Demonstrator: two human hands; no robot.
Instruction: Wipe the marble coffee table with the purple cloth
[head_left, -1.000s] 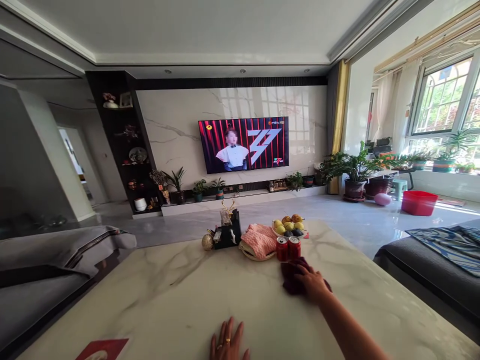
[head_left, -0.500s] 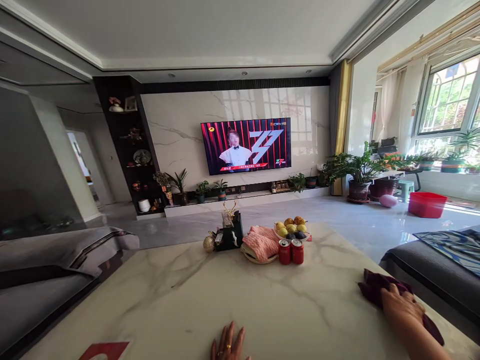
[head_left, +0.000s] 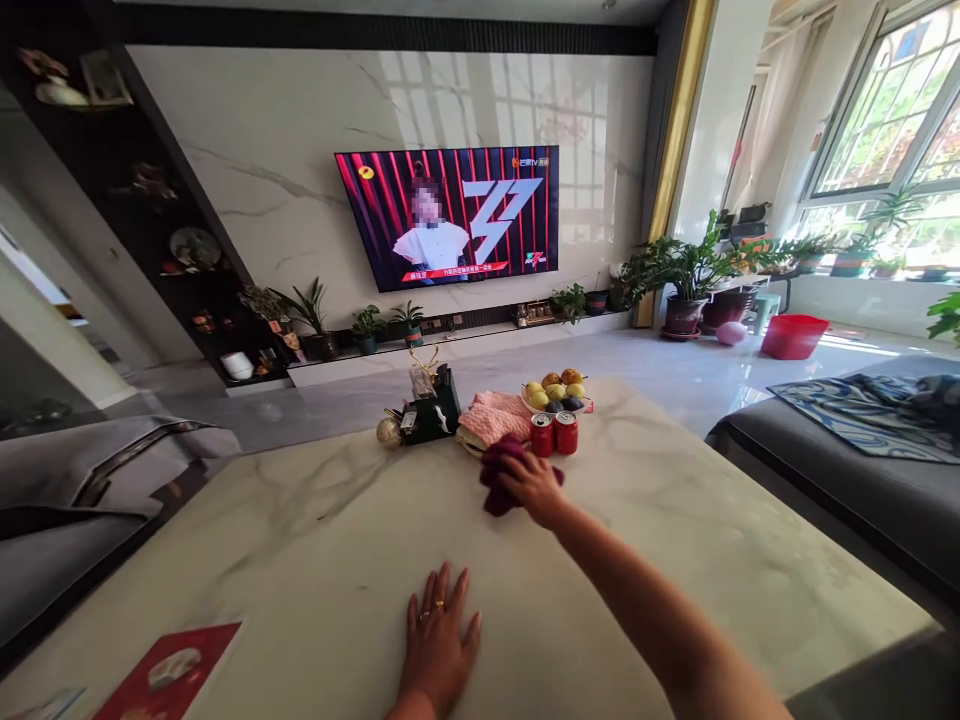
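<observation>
"芒果tv" is being shown on the television. On the marbled table, a maroon cloth is being held under the right hand near red cans; the left hand is being rested flat, spread.

Left hand flat, palm down.

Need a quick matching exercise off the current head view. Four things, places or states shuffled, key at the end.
Things
1. Left hand
2. Dark purple cloth
3. Two cans
4. Television

Places or states
A. Red, side by side in front of the fruit
B. Screen lit
C. Palm down on the tabletop, fingers spread
D. Under the right hand

Pairs: 1-C, 2-D, 3-A, 4-B
</observation>
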